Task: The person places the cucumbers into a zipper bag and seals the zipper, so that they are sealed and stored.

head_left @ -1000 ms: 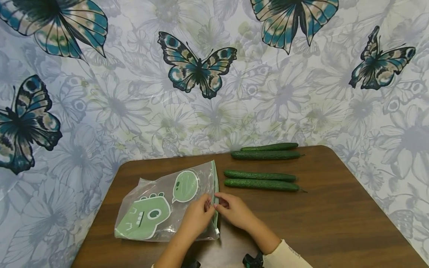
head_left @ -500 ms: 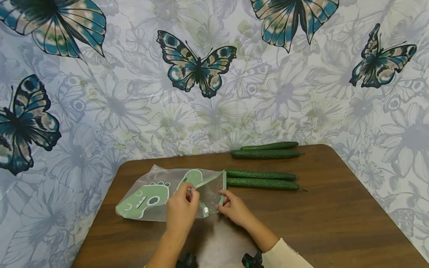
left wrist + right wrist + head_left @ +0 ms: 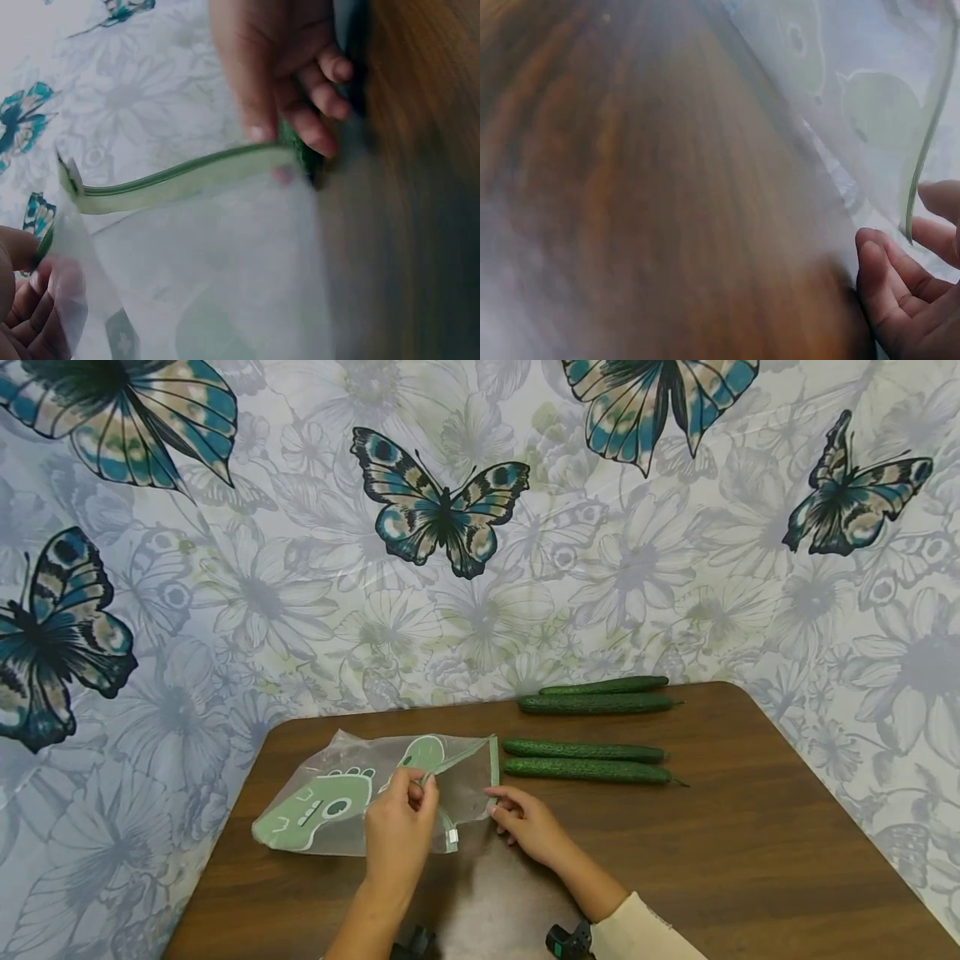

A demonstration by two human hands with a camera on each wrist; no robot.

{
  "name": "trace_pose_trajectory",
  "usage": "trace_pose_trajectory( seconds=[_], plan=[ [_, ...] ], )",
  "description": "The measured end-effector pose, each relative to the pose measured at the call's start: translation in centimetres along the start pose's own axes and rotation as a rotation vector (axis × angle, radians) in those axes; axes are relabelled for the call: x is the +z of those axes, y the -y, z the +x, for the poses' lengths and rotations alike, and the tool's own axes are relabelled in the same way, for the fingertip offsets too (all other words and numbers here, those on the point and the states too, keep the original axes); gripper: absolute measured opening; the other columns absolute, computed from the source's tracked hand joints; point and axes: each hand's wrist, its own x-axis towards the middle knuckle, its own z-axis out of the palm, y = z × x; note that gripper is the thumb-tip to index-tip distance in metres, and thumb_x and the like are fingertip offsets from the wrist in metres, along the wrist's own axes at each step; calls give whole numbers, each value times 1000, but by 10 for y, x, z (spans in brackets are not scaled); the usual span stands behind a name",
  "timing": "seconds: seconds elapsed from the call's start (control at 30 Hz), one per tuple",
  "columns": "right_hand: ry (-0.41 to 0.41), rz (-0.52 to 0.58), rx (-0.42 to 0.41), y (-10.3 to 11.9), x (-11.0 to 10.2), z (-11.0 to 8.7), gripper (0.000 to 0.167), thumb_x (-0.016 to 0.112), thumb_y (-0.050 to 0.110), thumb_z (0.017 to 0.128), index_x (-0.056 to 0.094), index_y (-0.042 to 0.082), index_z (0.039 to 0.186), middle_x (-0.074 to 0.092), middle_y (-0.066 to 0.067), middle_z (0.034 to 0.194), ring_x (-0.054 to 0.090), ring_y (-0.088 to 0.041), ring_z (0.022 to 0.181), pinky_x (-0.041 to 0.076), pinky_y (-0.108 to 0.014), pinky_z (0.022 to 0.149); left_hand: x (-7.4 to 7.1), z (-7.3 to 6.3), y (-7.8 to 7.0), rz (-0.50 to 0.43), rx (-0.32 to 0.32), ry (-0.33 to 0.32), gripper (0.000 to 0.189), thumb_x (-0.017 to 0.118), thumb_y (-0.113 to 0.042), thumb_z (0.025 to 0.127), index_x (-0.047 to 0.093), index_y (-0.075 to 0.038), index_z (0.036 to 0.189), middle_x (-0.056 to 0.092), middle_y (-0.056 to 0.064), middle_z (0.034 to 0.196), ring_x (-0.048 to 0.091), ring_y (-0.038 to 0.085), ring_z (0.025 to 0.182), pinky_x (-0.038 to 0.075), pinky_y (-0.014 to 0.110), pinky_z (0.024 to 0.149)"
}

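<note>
A clear zip bag (image 3: 468, 785) with green cartoon prints and a green zip strip lies at the left of the table, its mouth spread toward the right. My left hand (image 3: 397, 827) pinches one lip of the mouth between thumb and fingers. At the opposite lip, my right hand (image 3: 534, 828) pinches the green strip (image 3: 180, 174) with thumb and forefinger, its other fingers loosely curled. The white slider (image 3: 452, 836) sits at the strip's near end. In the right wrist view, the strip's corner runs between the right hand's (image 3: 919, 292) thumb and finger.
Two cucumbers (image 3: 587, 769) lie side by side just right of the bag's mouth. Behind them, another pair of cucumbers (image 3: 596, 703) rests near the back edge of the brown wooden table (image 3: 720, 860). A butterfly-patterned cloth (image 3: 637, 577) hangs behind.
The hands have moved apart and the bag's mouth has parted, the left hand drawing its lip leftward. The bag has shifted slightly left in the last half second. The cucumbers stay put.
</note>
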Motion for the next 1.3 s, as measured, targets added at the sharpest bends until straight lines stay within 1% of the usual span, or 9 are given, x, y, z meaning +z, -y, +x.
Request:
trace_pose_trajectory(
  seconds=[0.1,0.23,0.4,0.53,0.63,0.77,0.87,1.13,1.3],
  plan=[
    [3,12,-13,2,-5,-2,39,64,28,100,62,16,136,68,-13,104,65,-18,79,57,-28,63,2,-2,3,6,23,6,11,74,-1,85,64,-4,89,53,-5,58,43,0,50,38,14,44],
    [-37,-23,-18,7,-15,-4,40,70,28,96,64,12,132,67,-11,111,65,-15,84,56,-26,67,4,-4,8,-3,36,12,10,73,0,85,66,-3,92,52,-5,58,39,-1,50,36,14,44],
    [-88,-96,-39,9,-34,-6,44,75,30,92,66,9,129,66,-8,115,65,-14,96,55,-23,80,7,-4,10,-21,-12,34,11,73,-2,87,68,-3,96,54,-5,59,44,0,51,40,16,45],
    [-120,-145,-72,6,-52,-9,48,77,31,90,65,10,131,66,-9,119,67,-21,107,56,-28,90,8,-4,11,-46,-66,53,11,73,-4,88,68,-4,98,56,-5,60,47,0,52,42,17,47],
    [-153,-177,-76,4,-66,-12,49,78,32,89,65,12,132,67,-5,121,65,-21,112,56,-34,96,9,-4,11,-68,-97,62,11,73,-5,89,68,-4,99,56,-5,61,46,0,53,43,18,47],
    [-195,-215,-61,1,-85,-18,50,78,35,88,64,16,132,65,1,122,63,-19,117,54,-39,100,10,-4,13,-87,-132,75,12,72,-6,89,67,-4,100,56,-4,62,44,0,53,42,20,48],
    [-210,-246,-58,-2,-97,-22,51,77,37,89,63,16,134,64,0,125,62,-21,119,53,-42,102,10,-5,14,-97,-153,80,12,72,-6,89,67,-5,100,56,-5,62,44,0,53,43,21,49],
    [-254,-347,-16,-7,-128,-31,50,74,37,92,60,17,137,61,-4,132,58,-28,125,49,-52,106,11,-5,15,-88,-161,74,12,72,-8,90,67,-5,101,58,-5,63,47,0,54,44,22,49],
    [-281,-379,13,-13,-146,-38,52,72,39,93,58,17,139,58,-7,135,55,-33,129,44,-59,108,12,-4,16,-80,-159,65,13,72,-8,89,67,-5,101,59,-4,63,47,1,54,44,22,49]
  ],
)
